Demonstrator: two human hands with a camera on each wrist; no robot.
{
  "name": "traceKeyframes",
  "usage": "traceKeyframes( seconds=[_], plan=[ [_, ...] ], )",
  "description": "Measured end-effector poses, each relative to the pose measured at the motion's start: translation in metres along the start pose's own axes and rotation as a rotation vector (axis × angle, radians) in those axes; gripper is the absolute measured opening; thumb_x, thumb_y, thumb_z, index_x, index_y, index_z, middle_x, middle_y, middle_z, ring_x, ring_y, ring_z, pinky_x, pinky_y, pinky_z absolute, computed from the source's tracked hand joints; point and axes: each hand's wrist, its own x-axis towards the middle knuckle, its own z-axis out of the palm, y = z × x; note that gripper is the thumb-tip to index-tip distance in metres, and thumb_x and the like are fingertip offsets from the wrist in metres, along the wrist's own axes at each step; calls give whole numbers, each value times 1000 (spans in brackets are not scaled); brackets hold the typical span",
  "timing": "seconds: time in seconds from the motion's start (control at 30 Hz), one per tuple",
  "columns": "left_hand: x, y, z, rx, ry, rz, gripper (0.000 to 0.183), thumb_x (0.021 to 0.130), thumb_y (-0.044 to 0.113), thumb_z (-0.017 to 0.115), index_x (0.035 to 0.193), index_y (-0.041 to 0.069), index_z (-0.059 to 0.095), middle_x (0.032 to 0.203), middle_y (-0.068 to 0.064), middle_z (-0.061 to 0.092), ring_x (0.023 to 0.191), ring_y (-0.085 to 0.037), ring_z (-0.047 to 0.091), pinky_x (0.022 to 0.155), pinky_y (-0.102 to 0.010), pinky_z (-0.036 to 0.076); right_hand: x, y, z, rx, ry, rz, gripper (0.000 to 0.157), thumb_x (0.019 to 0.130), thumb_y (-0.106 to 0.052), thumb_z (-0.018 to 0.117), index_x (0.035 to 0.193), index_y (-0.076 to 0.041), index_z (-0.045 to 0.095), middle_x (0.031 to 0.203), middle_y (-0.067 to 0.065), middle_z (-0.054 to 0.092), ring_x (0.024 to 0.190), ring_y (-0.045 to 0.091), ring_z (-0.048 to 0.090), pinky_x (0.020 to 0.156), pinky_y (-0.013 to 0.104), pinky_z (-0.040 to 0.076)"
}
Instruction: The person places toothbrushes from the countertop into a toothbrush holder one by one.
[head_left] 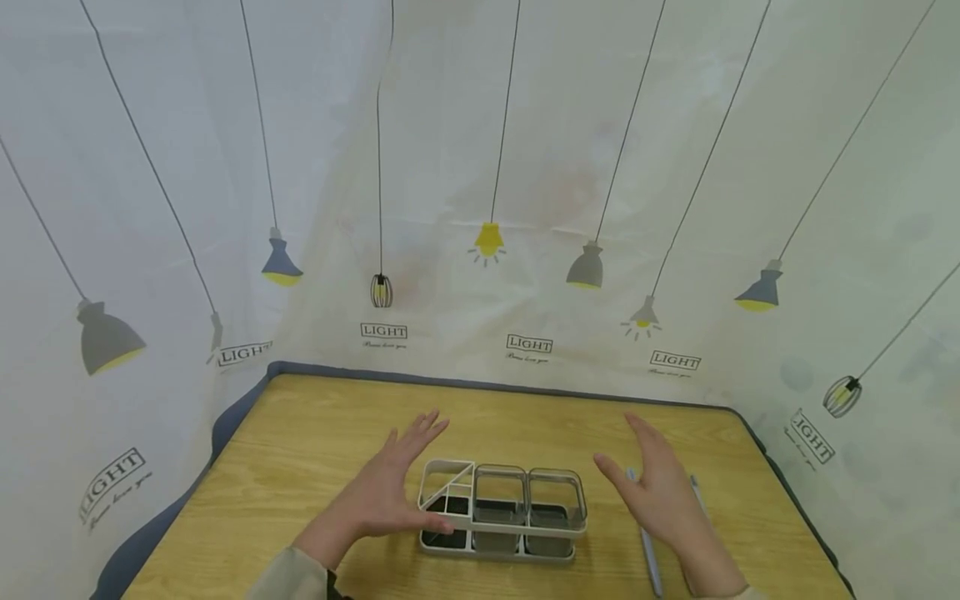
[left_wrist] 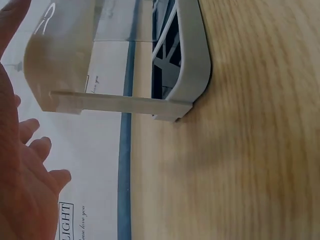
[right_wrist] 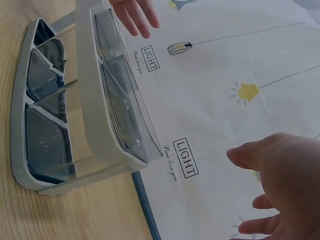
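A white two-tier rack point(head_left: 525, 530) stands on the table between my hands. Two clear cups point(head_left: 501, 497) sit side by side in its upper tier. The upper tier's left section has slanted dividers, and dark compartments show in the base point(right_wrist: 47, 145). My left hand point(head_left: 386, 492) is at the rack's left end, fingers spread and thumb out in front of the dividers. In the left wrist view that hand holds nothing. To the right of the rack, my right hand point(head_left: 660, 492) hovers with thumb and fingers apart, nothing in it.
Two slender sticks, one pale blue point(head_left: 650, 560) and one greyish point(head_left: 697, 493), lie beneath and beside my right hand, partly hidden by it. The wooden table point(head_left: 315, 433) has a dark blue edge point(head_left: 450, 382). A white curtain point(head_left: 450, 167) printed with lamps surrounds it.
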Motion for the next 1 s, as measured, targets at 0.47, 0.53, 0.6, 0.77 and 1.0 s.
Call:
traceKeyframes(
  seconds=[0.47, 0.53, 0.6, 0.77, 1.0],
  plan=[
    [-3, -19, 17, -295, -84, -65, 132, 65, 37, 104, 170, 32, 24, 172, 6, 26, 155, -30, 29, 121, -61, 32, 11, 32, 1, 78, -109, 217, 80, 107, -40, 64, 154, 18, 34, 154, 42, 39, 132, 60, 50, 102, 66, 51],
    [-3, -20, 18, -330, -97, -64, 130, 66, 33, 104, 170, 29, 26, 172, 7, 28, 155, -28, 29, 121, -60, 33, 14, 37, 3, 83, -120, 238, 77, 108, -37, 62, 153, 19, 35, 153, 43, 40, 133, 60, 49, 103, 66, 51],
    [-3, -19, 18, -357, -106, -67, 128, 67, 29, 104, 169, 27, 28, 170, 8, 31, 155, -25, 31, 122, -57, 34, 16, 42, 5, 85, -126, 256, 74, 109, -35, 61, 153, 19, 36, 151, 43, 42, 133, 59, 50, 103, 66, 51],
    [-3, -19, 18, -396, -114, -81, 124, 67, 25, 104, 168, 20, 32, 163, 6, 45, 152, -23, 37, 121, -51, 38, 20, 56, 10, 81, -159, 282, 71, 110, -33, 60, 149, 22, 39, 148, 44, 44, 130, 58, 53, 100, 65, 52],
    [-2, -21, 20, -384, -107, -80, 119, 67, 27, 104, 165, 13, 38, 156, 5, 54, 150, -25, 41, 118, -49, 41, 25, 77, 24, 55, -208, 328, 64, 107, -26, 61, 141, 26, 45, 141, 45, 50, 126, 59, 55, 100, 64, 53]
  ],
)
